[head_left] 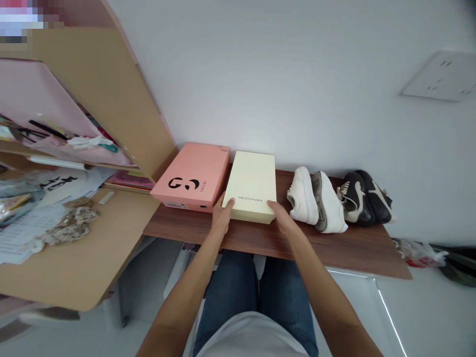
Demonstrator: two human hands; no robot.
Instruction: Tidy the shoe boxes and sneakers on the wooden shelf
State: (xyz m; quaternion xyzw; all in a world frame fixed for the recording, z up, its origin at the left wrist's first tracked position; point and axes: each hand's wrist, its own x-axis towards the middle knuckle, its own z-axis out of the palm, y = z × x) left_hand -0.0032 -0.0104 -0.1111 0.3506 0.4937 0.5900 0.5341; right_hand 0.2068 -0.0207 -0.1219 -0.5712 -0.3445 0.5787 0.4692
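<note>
A cream shoebox (250,186) printed MEIZHIYUAN lies on a dark wooden shelf (334,248), with my left hand (223,213) at its near left corner and my right hand (280,218) at its near right corner. Both hands grip the box between them, fingers on its front edge. Against its left side sits a salmon-pink shoebox (191,176) with a black logo, close to my left hand. To the right of my right hand stands a pair of white sneakers (316,203).
Dark sneakers (366,198) stand beyond the white pair, and a white wall rises behind the shelf. At left, a light wooden desk (74,267) holds papers and fabric beneath a pink-and-wood shelf unit (111,84). A plastic bag (420,253) lies on the floor at right.
</note>
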